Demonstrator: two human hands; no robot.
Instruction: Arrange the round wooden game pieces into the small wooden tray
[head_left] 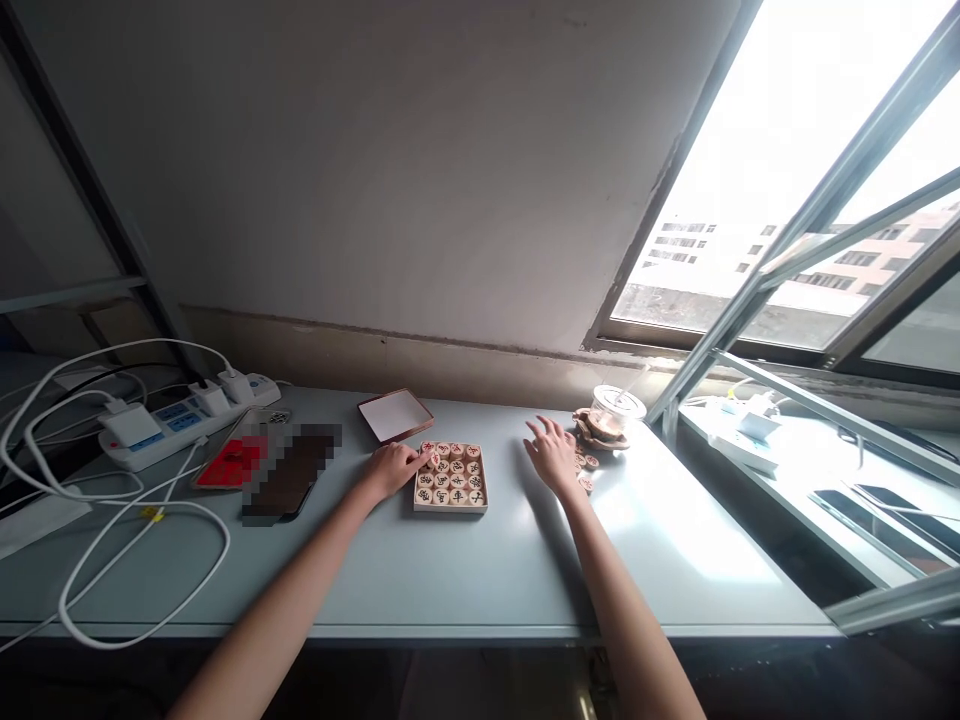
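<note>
Bare forearms over grey tabletop. Shallow pale square box of round wooden character discs sits between hands, likely for easy reach. Left hand: fingertips at red-marked corner disc, perhaps steadying; grip unclear. Right hand: fingers spread beside loose discs.

Daylight from 1 window, overexposed; glare on desk toward right edge; wall dim; below front edge, dark.
</note>
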